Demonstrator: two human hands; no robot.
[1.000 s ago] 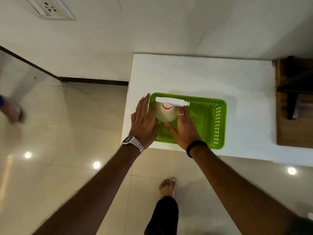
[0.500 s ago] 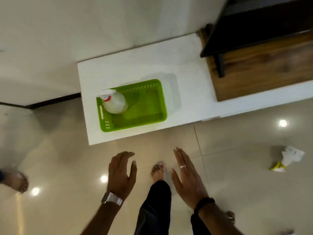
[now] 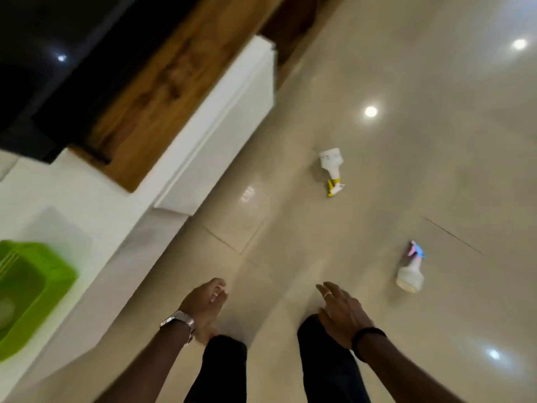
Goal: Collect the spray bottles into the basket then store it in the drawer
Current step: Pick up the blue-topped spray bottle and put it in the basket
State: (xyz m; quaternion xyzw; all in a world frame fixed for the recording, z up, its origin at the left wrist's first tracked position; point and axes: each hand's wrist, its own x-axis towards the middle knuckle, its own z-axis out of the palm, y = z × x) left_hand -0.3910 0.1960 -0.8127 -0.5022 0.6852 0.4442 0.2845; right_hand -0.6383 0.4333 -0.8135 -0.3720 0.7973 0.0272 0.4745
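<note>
Two spray bottles lie on the floor, the yellow-nozzled one (image 3: 332, 171) at one o'clock, the blue-nozzled one (image 3: 410, 271) at three, still uncollected, far from the green basket (image 3: 43, 286) on the tabletop (image 3: 96, 205) at nine, while left hand (image 3: 203, 306) and right hand (image 3: 341, 312) hang loosely open, each grip empty.

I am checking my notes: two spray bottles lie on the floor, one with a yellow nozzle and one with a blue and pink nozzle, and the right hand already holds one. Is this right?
Not quite. The head view shows the right hand empty and open. The yellow-nozzle bottle and the blue-and-pink-nozzle bottle both lie on the floor.
</note>
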